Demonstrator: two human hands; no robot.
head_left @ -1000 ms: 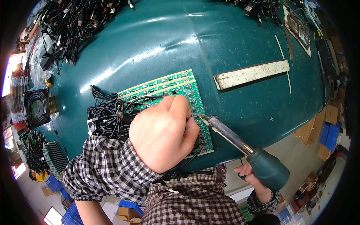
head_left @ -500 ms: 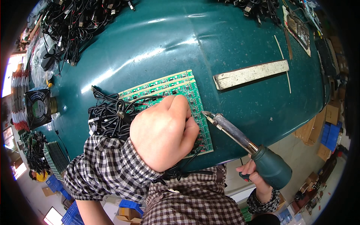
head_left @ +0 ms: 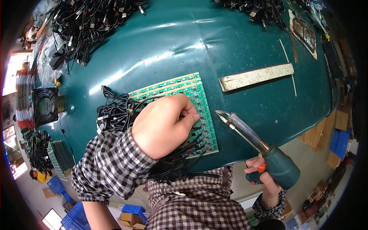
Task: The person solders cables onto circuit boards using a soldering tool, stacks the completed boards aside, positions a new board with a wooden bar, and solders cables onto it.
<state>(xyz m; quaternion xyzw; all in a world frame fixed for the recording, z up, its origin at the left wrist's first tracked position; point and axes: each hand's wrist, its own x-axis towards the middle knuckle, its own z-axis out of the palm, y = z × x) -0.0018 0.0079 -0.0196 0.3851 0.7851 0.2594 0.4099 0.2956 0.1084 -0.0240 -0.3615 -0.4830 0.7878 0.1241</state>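
Green circuit boards (head_left: 204,115) lie joined in a panel on the table in front of me. My left hand (head_left: 165,117) is over them, thumb and forefinger pinched on a black cable whose end the fingers mostly hide. Several black cables (head_left: 115,111) lie bundled to the left of the boards, and others (head_left: 180,157) hang over the near edge, with red wire ends at the board. My right hand (head_left: 264,174) grips a green soldering gun (head_left: 281,166) by its handle. The gun's tip points up and left, just off the right edge of the boards, touching nothing.
A worn pale bar (head_left: 257,76) lies to the right, with a thin stick (head_left: 288,69) by its end. Heaps of black cables (head_left: 92,27) cover the far left. A small fan (head_left: 45,106) stands at the left edge, near a stack of boards (head_left: 60,159).
My left hand has shifted slightly, its pinched fingers now lower and more visible. The soldering gun has drawn away to the right from the board's edge.
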